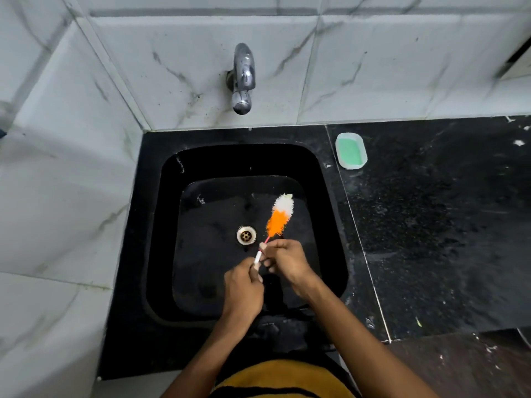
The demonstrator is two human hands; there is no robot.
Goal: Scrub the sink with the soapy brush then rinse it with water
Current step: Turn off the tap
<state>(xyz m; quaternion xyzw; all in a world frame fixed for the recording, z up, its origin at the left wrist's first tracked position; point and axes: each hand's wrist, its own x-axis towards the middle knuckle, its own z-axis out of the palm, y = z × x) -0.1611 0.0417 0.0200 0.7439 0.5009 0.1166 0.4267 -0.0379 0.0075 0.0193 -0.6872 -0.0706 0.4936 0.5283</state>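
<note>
Sink [161, 225], black, holds the brush [278, 216] right of its drain [246, 235]. Left hand [244, 291] and right hand [287, 261] both pinch the handle. Far right, a soap dish [351, 151] holds green soap.

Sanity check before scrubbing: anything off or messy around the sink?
Nothing spilled or broken. White specks and smears mark the black counter right of the sink, and dark spots speckle the wall tiles by the tap.

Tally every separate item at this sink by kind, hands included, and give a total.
Brush, held by both hands: 1
Soap dish with green soap, on the black counter: 1
Tap: 1
Sink: 1
Drain: 1
Hands, left hand and right hand: 2
Total: 7
</note>
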